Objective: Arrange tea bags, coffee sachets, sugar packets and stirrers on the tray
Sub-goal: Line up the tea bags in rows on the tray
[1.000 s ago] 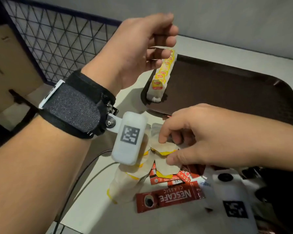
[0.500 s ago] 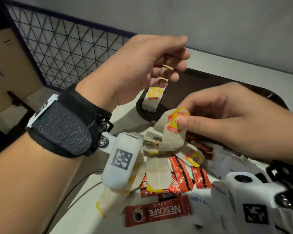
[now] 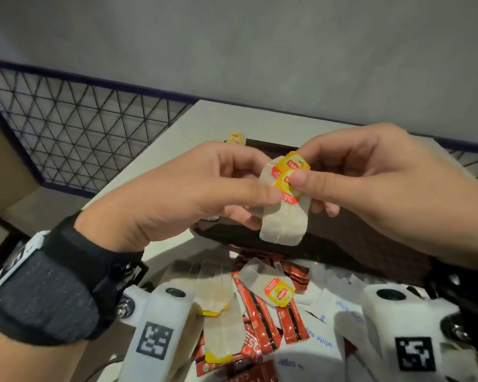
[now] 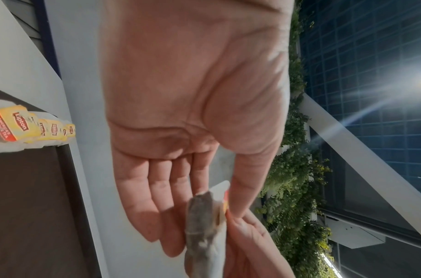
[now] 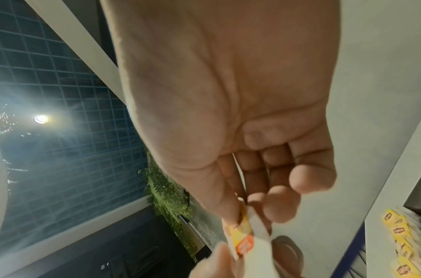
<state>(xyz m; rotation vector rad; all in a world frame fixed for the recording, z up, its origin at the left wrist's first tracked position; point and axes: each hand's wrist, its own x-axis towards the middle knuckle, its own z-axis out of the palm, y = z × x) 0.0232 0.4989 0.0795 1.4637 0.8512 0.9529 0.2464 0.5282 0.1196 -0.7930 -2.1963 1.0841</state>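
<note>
From the head view, both hands meet in the air above the near edge of the dark brown tray (image 3: 342,232). The left hand (image 3: 193,194) and the right hand (image 3: 370,188) pinch the same small bunch of tea bags (image 3: 283,216), thumbs and forefingers pressed on the yellow and red tags at its top, while the pale paper bags hang below. The other fingers (image 3: 329,208) of the right hand curl loosely under the bunch. At the far left corner of the tray a row of tea bags (image 3: 235,138) just shows behind the left hand. On the white tabletop (image 3: 177,133) below the hands lies a loose pile: more tea bags, red coffee sachets (image 3: 262,326) and white sugar packets (image 3: 326,321), overlapping one another.

From the left wrist view, the left hand (image 4: 192,112) shows its palm, the thumb and fingers closing on the edge of the held tea bags (image 4: 204,235), with the right hand touching from below. The row of tea bags (image 4: 33,129) stands at the tray's edge.

From the right wrist view, the right hand (image 5: 240,112) pinches the tags between thumb and forefinger; the tea bag row (image 5: 402,244) sits at the lower right.
</note>
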